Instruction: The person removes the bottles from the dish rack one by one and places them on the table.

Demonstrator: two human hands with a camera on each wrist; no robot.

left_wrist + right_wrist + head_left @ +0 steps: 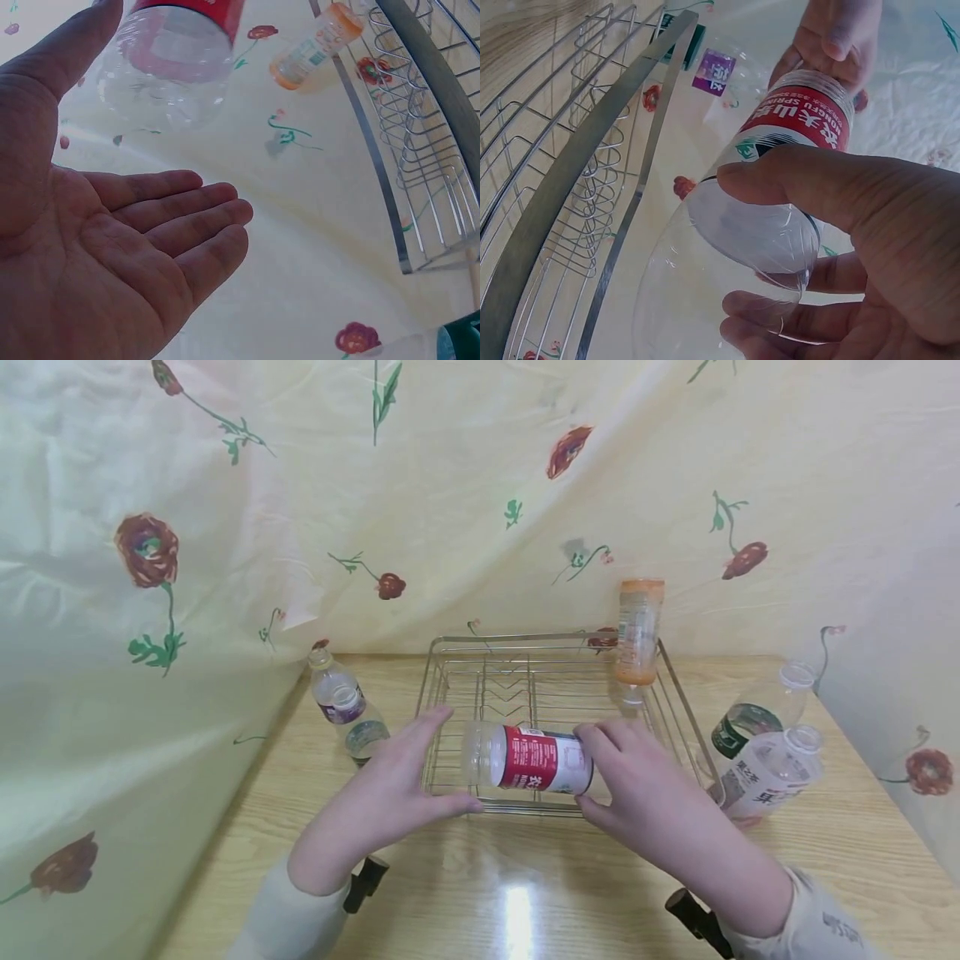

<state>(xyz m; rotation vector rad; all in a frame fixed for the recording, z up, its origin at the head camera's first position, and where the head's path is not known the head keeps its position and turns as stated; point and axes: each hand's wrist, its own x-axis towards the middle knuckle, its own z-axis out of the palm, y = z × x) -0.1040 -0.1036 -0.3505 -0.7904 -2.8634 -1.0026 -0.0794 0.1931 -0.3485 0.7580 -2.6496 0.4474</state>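
A clear plastic bottle with a red-and-white label point(531, 760) lies on its side in the air over the front of a wire dish rack point(495, 807). My right hand point(632, 770) holds it by its right end, thumb and fingers on either side of the clear part point(705, 247). My left hand point(397, 783) is spread beside the bottle's other end. In the left wrist view, the left palm point(90, 247) faces up with straight fingers and nothing in it, the bottle's clear end point(165, 82) just beyond the thumb.
An orange-ended bottle point(639, 631) stands upright at the rack's back right corner. To the left are clear bottles, one with a purple label point(341, 703). On the right stand a green-labelled bottle point(750, 720) and a white-labelled one point(768, 772). A flowered cloth point(450, 527) hangs behind the wooden table point(457, 893).
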